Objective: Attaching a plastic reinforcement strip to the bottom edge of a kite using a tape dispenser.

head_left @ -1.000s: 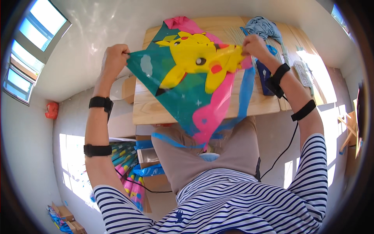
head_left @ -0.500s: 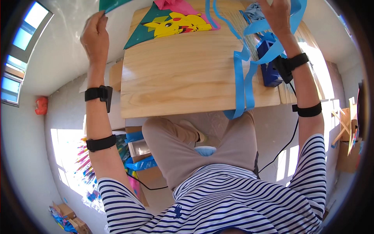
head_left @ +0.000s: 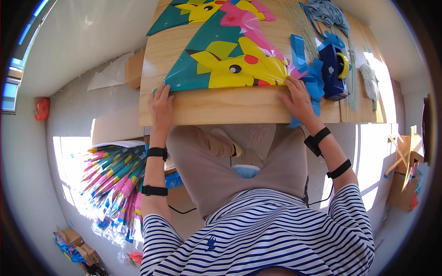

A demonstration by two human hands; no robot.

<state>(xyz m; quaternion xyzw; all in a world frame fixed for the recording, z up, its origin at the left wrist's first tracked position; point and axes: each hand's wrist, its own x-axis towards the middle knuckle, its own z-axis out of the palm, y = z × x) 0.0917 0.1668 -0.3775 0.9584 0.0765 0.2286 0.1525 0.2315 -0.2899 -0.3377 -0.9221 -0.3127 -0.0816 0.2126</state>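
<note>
A glossy kite sheet [head_left: 193, 69], teal and pink with a yellow cartoon face, lies spread over the table near its front edge. My left hand [head_left: 161, 108] has its fingers closed on the sheet's near left corner. At the other end of the near edge, my right hand [head_left: 298, 100] grips the sheet between thumb and fingers, where the film puckers. A blue ribbon [head_left: 314, 85] lies in loops just right of that hand. Farther back, a second matching kite sheet [head_left: 172, 17] is partly covered by the near one.
On the wooden table [head_left: 221, 106], a dark blue tape dispenser [head_left: 329, 69] holds yellow tape. Thin sticks [head_left: 294, 20] and a crumpled grey-blue cloth [head_left: 329, 14] lie behind it. Down left, a pile of rolled colourful kites [head_left: 115, 179] sits beside a cardboard box [head_left: 117, 131].
Both hands have come down from the far side toward the table's front edge. The near kite sheet now lies spread there, and the ribbon has shifted to the right.
</note>
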